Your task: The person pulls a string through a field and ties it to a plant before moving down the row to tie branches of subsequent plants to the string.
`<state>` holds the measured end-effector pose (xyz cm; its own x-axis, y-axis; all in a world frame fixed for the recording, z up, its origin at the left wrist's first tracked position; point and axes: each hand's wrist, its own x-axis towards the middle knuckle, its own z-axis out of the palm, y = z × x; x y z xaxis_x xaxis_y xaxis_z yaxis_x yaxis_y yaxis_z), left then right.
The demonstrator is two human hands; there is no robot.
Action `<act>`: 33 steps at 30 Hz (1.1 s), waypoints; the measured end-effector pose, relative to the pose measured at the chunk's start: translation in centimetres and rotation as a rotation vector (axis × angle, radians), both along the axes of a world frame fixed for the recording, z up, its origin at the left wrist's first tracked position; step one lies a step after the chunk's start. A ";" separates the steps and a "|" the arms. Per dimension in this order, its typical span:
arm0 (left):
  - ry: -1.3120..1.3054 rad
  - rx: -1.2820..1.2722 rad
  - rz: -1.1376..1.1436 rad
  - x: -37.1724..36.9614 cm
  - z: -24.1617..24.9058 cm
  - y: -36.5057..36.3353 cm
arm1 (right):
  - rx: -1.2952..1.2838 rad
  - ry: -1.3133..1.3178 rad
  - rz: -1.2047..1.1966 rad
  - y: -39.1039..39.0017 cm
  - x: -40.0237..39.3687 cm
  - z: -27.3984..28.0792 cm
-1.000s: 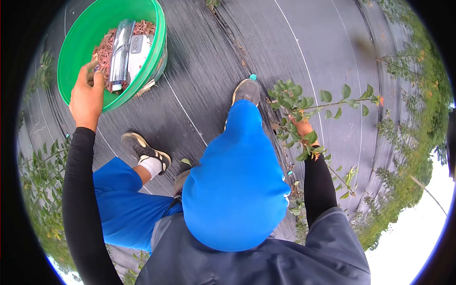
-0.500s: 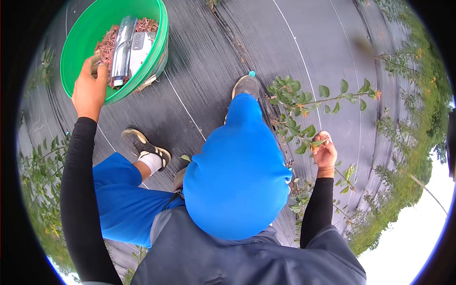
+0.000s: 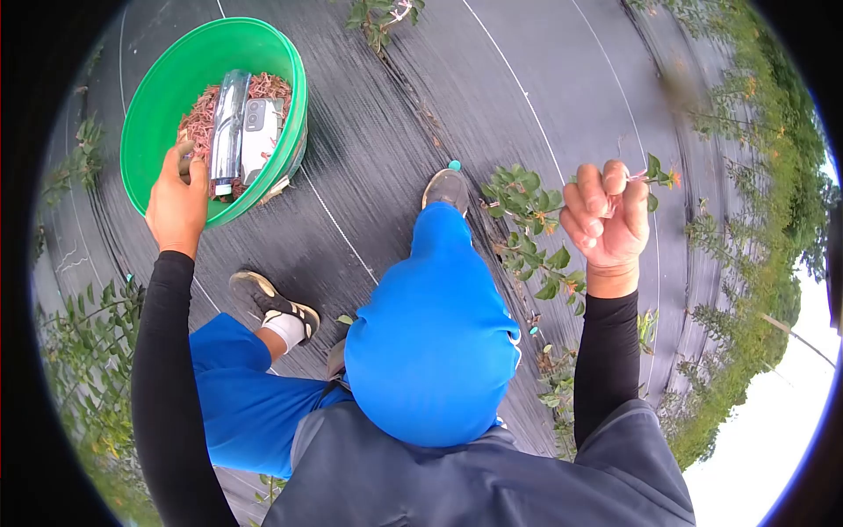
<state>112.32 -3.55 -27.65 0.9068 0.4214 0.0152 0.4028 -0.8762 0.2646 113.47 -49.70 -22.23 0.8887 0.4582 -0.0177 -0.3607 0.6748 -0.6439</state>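
Note:
My left hand (image 3: 178, 204) is at the near left rim of a green bucket (image 3: 145, 132), its fingers curled over the edge and inside. In the bucket lie many small dry-looking pinkish-red plant bits (image 3: 268, 86), with a clear bottle (image 3: 230, 123) and a white phone (image 3: 260, 136) on top. My right hand (image 3: 608, 215) is raised beside a leafy branch, its fingers curled in. Small pink flower pieces (image 3: 637, 176) show between thumb and fingers; part of them is hidden in the palm.
A low leafy plant (image 3: 527, 198) grows beside my front shoe (image 3: 446, 189). Black ground cover (image 3: 360, 158) with white lines spreads below me. More plants (image 3: 79, 351) stand at left, and a green row (image 3: 746, 176) runs along the right.
My right hand has risen from the lower branch to a higher spot, its fingers now more curled around pink pieces. The bucket and my left hand appear slightly lower in view.

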 end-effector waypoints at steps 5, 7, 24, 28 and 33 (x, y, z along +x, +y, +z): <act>0.013 -0.008 0.018 0.1 -0.1 0.2 | -0.465 -0.048 -0.058 2.5 -3.1 -5.0; -0.015 -0.005 -0.016 0.1 -0.3 0.3 | -0.740 -0.046 -0.042 2.7 -5.0 -6.5; -0.005 -0.045 -0.026 0.1 -0.8 0.8 | -0.192 0.999 -0.568 1.3 -9.6 -22.4; 0.006 -0.060 -0.019 0.2 -0.6 0.6 | -0.472 1.161 -0.754 1.0 -7.7 -26.2; 0.005 -0.064 -0.013 0.2 -0.6 0.5 | -0.609 1.147 -0.817 1.9 -5.3 -26.8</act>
